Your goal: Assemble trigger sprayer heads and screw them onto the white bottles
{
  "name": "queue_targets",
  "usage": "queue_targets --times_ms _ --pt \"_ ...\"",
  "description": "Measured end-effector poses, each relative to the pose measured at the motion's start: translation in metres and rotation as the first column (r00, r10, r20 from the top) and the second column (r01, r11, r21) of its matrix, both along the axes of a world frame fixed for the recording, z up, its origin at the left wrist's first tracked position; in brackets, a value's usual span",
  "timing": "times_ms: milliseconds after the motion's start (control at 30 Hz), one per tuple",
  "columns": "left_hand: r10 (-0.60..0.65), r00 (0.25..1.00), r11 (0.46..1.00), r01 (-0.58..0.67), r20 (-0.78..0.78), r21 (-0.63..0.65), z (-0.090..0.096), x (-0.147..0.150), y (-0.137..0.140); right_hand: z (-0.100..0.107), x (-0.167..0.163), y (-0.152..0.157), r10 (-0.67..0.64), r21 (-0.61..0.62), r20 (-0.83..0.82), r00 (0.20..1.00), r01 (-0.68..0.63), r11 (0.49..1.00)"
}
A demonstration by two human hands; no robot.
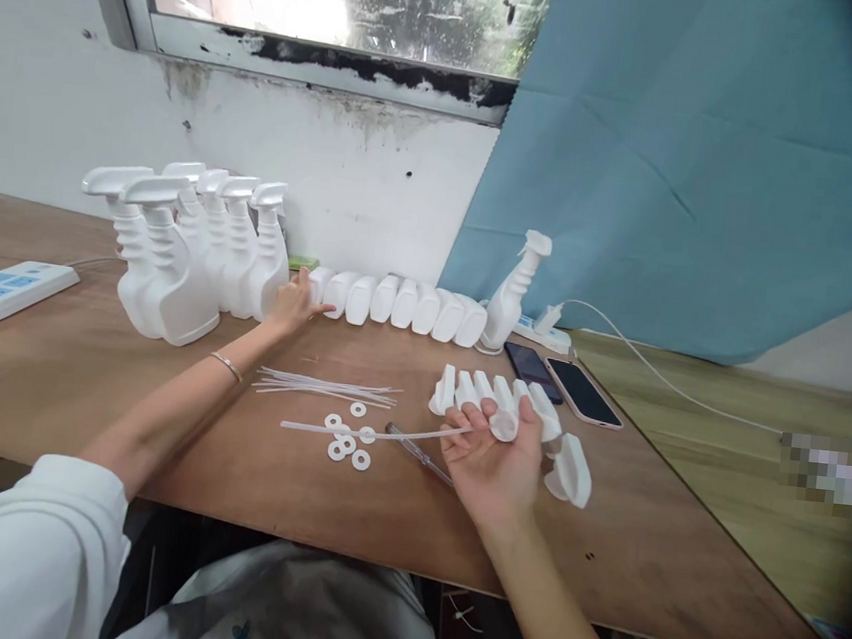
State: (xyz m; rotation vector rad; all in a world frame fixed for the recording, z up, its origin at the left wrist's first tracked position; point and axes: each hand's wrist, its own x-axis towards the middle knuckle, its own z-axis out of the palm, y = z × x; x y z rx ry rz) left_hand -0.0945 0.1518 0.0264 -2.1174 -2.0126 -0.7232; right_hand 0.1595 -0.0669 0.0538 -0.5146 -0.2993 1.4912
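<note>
My left hand (293, 304) is at the left end of a row of white bottles (403, 303) that lie with their bases toward me. Its thumb and index finger are spread around the end bottle (317, 285); whether they press on it I cannot tell. Palm up, my right hand (495, 462) is closed on a white spray head (504, 425). A thin dip tube (377, 435) runs left from that hand, above several white ring washers (345, 443). More spray heads (465, 389) lie just behind the right hand, and a single one (570, 471) rests to its right.
Assembled spray bottles (175, 265) stand at the left, and another spray bottle (507, 302) at the right. Loose tubes (325, 387) and a screwdriver (420, 454) lie mid-table. Two phones (583, 392), (534, 370) and power strips (10, 295), (552, 339) with cables are at the sides.
</note>
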Motion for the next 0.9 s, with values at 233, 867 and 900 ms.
queue_targets --times_ms 233,867,900 --pt "0.054 0.998 0.998 -0.054 0.039 -0.014 -0.011 0.006 0.010 -0.005 -0.005 0.002 0.041 -0.015 -0.008 0.999 -0.042 0.999" --pt "-0.794 0.507 0.605 0.709 0.334 0.362 0.019 0.030 -0.074 -0.001 -0.039 0.045 0.670 -0.111 0.459 0.583 -0.711 0.694" --pt "-0.824 0.395 0.532 0.785 0.406 0.317 0.025 0.033 -0.087 0.001 -0.042 0.049 0.707 -0.129 0.467 0.532 -0.750 0.649"
